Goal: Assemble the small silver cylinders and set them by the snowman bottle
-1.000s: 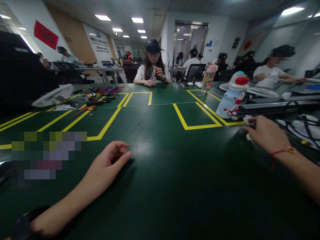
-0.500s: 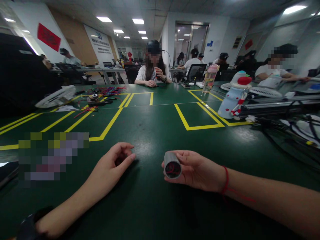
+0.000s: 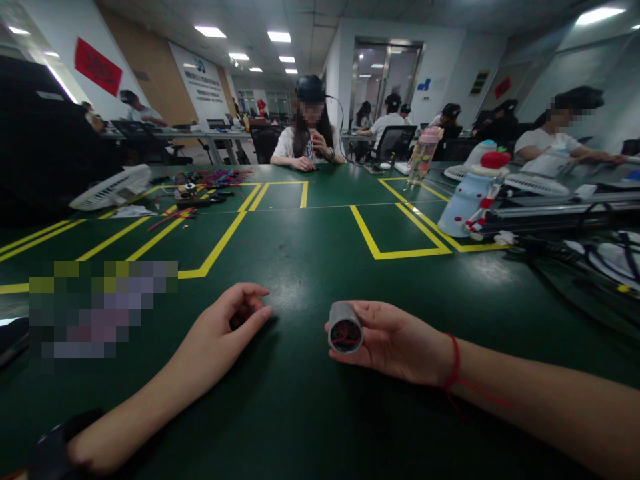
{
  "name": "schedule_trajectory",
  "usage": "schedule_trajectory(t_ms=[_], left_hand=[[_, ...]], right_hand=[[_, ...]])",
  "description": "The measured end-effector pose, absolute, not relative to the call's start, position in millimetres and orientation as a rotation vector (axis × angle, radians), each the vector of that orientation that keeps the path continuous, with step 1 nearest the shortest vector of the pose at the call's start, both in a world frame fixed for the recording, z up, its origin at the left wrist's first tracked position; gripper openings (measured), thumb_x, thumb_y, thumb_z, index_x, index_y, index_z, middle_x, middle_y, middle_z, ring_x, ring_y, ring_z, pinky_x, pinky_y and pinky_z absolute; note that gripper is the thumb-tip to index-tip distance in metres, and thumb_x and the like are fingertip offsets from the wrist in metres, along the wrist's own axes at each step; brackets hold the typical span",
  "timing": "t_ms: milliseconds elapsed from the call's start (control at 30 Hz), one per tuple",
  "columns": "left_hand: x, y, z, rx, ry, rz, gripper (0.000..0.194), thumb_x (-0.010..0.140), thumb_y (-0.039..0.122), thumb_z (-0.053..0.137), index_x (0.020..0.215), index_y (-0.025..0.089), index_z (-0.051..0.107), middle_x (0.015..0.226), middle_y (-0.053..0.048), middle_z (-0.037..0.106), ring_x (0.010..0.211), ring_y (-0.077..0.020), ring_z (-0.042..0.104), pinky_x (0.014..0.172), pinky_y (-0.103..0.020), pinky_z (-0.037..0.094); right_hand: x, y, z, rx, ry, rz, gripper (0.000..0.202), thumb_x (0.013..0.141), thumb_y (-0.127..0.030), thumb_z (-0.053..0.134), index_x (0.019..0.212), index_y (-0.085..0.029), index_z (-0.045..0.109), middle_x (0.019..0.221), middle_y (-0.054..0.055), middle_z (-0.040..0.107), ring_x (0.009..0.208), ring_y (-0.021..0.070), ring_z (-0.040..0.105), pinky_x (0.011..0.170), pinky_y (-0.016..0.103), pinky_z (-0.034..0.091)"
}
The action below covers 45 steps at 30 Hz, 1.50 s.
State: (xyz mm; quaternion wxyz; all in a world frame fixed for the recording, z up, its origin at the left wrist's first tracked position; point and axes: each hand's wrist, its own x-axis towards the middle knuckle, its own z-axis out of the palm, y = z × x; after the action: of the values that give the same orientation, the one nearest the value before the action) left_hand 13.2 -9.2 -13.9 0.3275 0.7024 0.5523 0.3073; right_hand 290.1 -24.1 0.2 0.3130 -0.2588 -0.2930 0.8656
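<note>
My right hand [image 3: 387, 337] is wrapped round a short grey cylinder [image 3: 345, 327], whose open end faces me and shows red and dark wires inside. The cylinder is held just above the green table [image 3: 300, 400]. To its left, my left hand [image 3: 235, 320] rests with its fingers loosely curled and a gap between thumb and forefinger; nothing shows in it. The two hands are apart, with table surface between them.
Yellow tape [image 3: 413, 255] marks the table. Tangled wires [image 3: 220, 179] and a white fan [image 3: 115, 190] lie back left. A blue bottle [image 3: 460, 203], a pink-lidded bottle [image 3: 424, 157] and black cables [image 3: 565, 267] are at right. A person [image 3: 307, 133] sits opposite.
The view has shifted very slightly. Both hands keep nearly the same pose, and the grey cylinder stays in my right hand.
</note>
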Motion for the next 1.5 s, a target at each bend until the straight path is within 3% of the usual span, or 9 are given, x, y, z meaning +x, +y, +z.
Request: schedule_trajectory(t_ms=[100, 233, 333, 467, 567, 800, 1167, 1367, 1500], left_hand=[[14, -9, -14, 1.842, 1.455, 0.792, 0.034, 0.087, 0.045, 0.057, 0.114, 0.026, 0.05, 0.09, 0.0, 0.06, 0.082, -0.0189, 0.06, 0.071, -0.033, 0.048], [15, -10, -13, 1.851, 1.47, 0.761, 0.034, 0.087, 0.047, 0.056, 0.113, 0.026, 0.052, 0.09, 0.0, 0.06, 0.082, -0.0192, 0.06, 0.072, -0.033, 0.048], [16, -10, -10, 1.908, 1.494, 0.718, 0.032, 0.089, 0.047, 0.054, 0.112, 0.025, 0.055, 0.087, 0.0, 0.061, 0.081, -0.0193, 0.059, 0.071, -0.033, 0.047], [30, -12, 2, 2.023, 1.508, 0.739, 0.03, 0.089, 0.044, 0.054, 0.112, 0.026, 0.059, 0.09, -0.001, 0.061, 0.078, -0.0191, 0.058, 0.065, -0.031, 0.046], [56, -13, 17, 2.148, 1.347, 0.824, 0.024, 0.09, 0.038, 0.055, 0.11, 0.028, 0.063, 0.101, -0.002, 0.06, 0.086, -0.0183, 0.057, 0.07, -0.03, 0.046], [97, -7, 36, 2.163, 1.184, 0.874, 0.014, 0.087, 0.029, 0.061, 0.087, 0.026, 0.074, 0.086, 0.0, 0.059, 0.082, -0.0154, 0.057, 0.073, -0.028, 0.044], [89, -8, 44, 2.115, 1.232, 0.856, 0.012, 0.085, 0.032, 0.063, 0.088, 0.028, 0.074, 0.09, 0.001, 0.06, 0.081, -0.0157, 0.057, 0.072, -0.028, 0.044], [83, -5, 8, 2.144, 1.238, 0.637, 0.008, 0.08, 0.031, 0.069, 0.084, 0.028, 0.076, 0.09, -0.001, 0.059, 0.088, -0.0195, 0.058, 0.078, -0.032, 0.045], [85, -3, -4, 2.174, 1.224, 0.581, 0.011, 0.08, 0.034, 0.069, 0.087, 0.028, 0.075, 0.09, -0.001, 0.061, 0.087, -0.0197, 0.057, 0.076, -0.032, 0.045]], right_hand=[[296, -18, 13, -0.772, -1.187, 1.905, 0.033, 0.079, -0.025, 0.067, 0.11, -0.02, 0.057, 0.106, 0.003, 0.062, 0.093, 0.0112, 0.062, 0.09, 0.033, 0.05], [300, -14, 22, -0.828, -1.883, 1.02, 0.028, 0.079, -0.021, 0.064, 0.107, -0.022, 0.063, 0.113, 0.005, 0.06, 0.104, 0.0141, 0.057, 0.094, 0.033, 0.047], [298, -16, 12, -0.815, -2.095, 0.736, 0.026, 0.082, -0.019, 0.06, 0.107, -0.021, 0.063, 0.11, 0.004, 0.061, 0.103, 0.0136, 0.057, 0.094, 0.033, 0.047], [294, -17, -7, -0.911, -1.976, 0.908, 0.05, 0.081, -0.023, 0.062, 0.128, -0.023, 0.045, 0.115, 0.004, 0.059, 0.102, 0.0113, 0.059, 0.094, 0.03, 0.05], [293, -16, -14, -0.97, -1.882, 1.077, 0.063, 0.076, -0.026, 0.069, 0.131, -0.023, 0.037, 0.115, 0.004, 0.06, 0.101, 0.011, 0.061, 0.094, 0.03, 0.051], [293, -14, -13, -0.953, -1.838, 1.184, 0.052, 0.076, -0.026, 0.07, 0.122, -0.022, 0.047, 0.112, 0.003, 0.062, 0.1, 0.0105, 0.062, 0.091, 0.028, 0.052], [295, -16, -7, -1.056, -2.04, 0.845, 0.04, 0.076, -0.024, 0.066, 0.116, -0.026, 0.057, 0.107, -0.001, 0.062, 0.093, 0.0095, 0.059, 0.084, 0.025, 0.048], [297, -21, -8, -1.094, -2.07, 0.773, 0.044, 0.073, -0.021, 0.066, 0.115, -0.025, 0.056, 0.108, 0.0, 0.062, 0.096, 0.0108, 0.058, 0.085, 0.025, 0.047], [306, -16, 2, -1.206, -2.023, 0.709, 0.042, 0.075, -0.029, 0.066, 0.114, -0.023, 0.054, 0.106, 0.002, 0.063, 0.092, 0.0126, 0.06, 0.082, 0.027, 0.048]])
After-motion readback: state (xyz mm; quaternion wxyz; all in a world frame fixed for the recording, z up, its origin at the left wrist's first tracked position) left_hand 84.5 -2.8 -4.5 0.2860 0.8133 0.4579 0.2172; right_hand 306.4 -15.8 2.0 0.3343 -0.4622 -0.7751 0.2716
